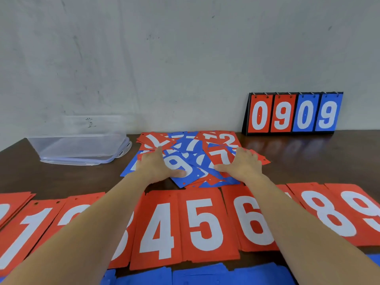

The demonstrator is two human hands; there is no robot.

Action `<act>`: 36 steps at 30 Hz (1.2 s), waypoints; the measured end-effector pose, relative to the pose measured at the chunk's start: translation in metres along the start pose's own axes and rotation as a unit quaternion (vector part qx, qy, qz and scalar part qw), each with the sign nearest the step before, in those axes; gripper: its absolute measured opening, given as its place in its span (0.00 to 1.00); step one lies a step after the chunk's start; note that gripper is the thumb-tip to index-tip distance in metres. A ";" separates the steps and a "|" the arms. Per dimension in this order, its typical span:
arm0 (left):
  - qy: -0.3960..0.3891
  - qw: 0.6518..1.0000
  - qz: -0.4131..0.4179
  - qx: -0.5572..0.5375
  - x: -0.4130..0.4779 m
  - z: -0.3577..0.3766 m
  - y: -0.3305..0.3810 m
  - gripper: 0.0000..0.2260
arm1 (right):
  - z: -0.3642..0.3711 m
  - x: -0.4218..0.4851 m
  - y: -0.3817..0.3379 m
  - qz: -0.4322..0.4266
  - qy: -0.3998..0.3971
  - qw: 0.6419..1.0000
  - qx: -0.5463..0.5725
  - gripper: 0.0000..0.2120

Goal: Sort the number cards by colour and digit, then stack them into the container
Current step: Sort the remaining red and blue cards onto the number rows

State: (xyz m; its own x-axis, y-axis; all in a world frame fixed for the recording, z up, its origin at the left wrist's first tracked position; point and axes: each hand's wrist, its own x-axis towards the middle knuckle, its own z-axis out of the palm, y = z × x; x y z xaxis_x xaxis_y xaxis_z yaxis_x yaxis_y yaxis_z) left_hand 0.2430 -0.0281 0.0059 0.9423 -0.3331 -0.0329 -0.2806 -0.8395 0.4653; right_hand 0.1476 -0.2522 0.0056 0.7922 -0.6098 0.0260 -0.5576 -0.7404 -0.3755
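A loose heap of red and blue number cards (192,147) lies in the middle of the dark table. My left hand (157,166) rests flat on its left side, thumb on a blue 9 card (181,167). My right hand (241,163) rests flat on the right side, thumb beside a red 7 card (221,157). Both hands have fingers spread and grip nothing. In front of the heap runs a row of sorted red piles, among them 1 (22,229), 4 (158,229), 5 (205,221), 6 (251,219), 8 (329,212) and 9 (364,208). My forearms hide some piles.
A clear plastic container (80,148) stands at the back left on its lid. A flip scoreboard (294,113) showing 0909 stands at the back right against the wall. Blue cards (205,274) lie along the near table edge.
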 end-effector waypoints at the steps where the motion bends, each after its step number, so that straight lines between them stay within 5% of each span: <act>1: -0.015 1.000 -0.003 0.007 0.003 0.001 0.000 0.52 | 0.002 0.002 0.001 0.000 0.002 1.000 -0.010 0.46; 10: 0.036 0.991 -0.001 0.126 0.012 0.001 0.001 0.49 | 0.000 0.006 -0.006 -0.001 0.040 0.999 0.007 0.44; 14: 0.123 0.983 0.024 0.132 0.012 -0.006 0.001 0.30 | -0.004 0.003 -0.009 0.005 0.056 0.996 0.065 0.40; 19: 0.184 0.982 0.042 0.025 0.010 -0.016 -0.005 0.12 | -0.014 0.004 -0.003 0.007 0.076 0.989 0.129 0.22; 25: 0.224 0.965 0.057 -0.125 0.000 -0.039 -0.001 0.09 | -0.039 -0.001 -0.003 -0.017 0.114 0.968 0.222 0.08; 29: 0.244 0.947 0.064 -0.199 -0.012 -0.059 0.002 0.11 | -0.057 -0.013 -0.006 -0.031 0.112 0.958 0.261 0.08; 33: 0.260 0.943 0.068 -0.194 -0.033 -0.071 0.004 0.22 | -0.069 -0.023 -0.004 -0.041 0.104 0.952 0.285 0.08; 36: 0.257 0.949 0.063 -0.172 -0.046 -0.075 0.002 0.19 | -0.075 -0.033 -0.004 -0.048 0.099 0.949 0.297 0.06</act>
State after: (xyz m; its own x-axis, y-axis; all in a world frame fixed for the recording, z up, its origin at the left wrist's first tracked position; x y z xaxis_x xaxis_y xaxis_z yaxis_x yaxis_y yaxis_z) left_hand 0.2128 0.0173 0.0747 0.8945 -0.0945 0.4370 -0.4043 -0.5882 0.7004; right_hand 0.1051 -0.2500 0.0760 0.7381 -0.6313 0.2379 -0.2003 -0.5418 -0.8163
